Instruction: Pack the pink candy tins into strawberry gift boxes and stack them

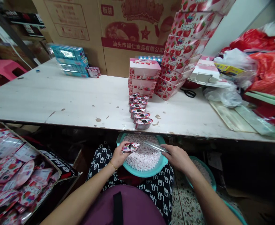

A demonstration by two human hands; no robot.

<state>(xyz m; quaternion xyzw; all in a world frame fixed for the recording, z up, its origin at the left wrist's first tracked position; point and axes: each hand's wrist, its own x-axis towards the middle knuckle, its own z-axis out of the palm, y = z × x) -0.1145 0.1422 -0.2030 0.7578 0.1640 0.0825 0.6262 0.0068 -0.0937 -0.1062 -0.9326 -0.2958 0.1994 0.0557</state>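
Note:
My left hand (pixel 118 155) grips a small oval strawberry-print candy container (pixel 130 147) with a round hole in its top. My right hand (pixel 176 157) holds a clear plastic tube (pixel 156 146), its far end close to that container. Both hands are above a teal basin (pixel 149 171) heaped with small pink-white candies (pixel 142 152), which rests on my lap. A short double row of similar containers (pixel 139 110) stands on the white table (pixel 57 97), just beyond the basin.
Strawberry-print boxes (pixel 183 53) are stacked on the table beside black scissors (pixel 188 92). Blue packs (pixel 69 59) stand at the back. Red and white plastic bags (pixel 257 59) lie at right. An open carton of strawberry packaging (pixel 15 175) sits low at left, and a second teal basin (pixel 204 172) sits low at right.

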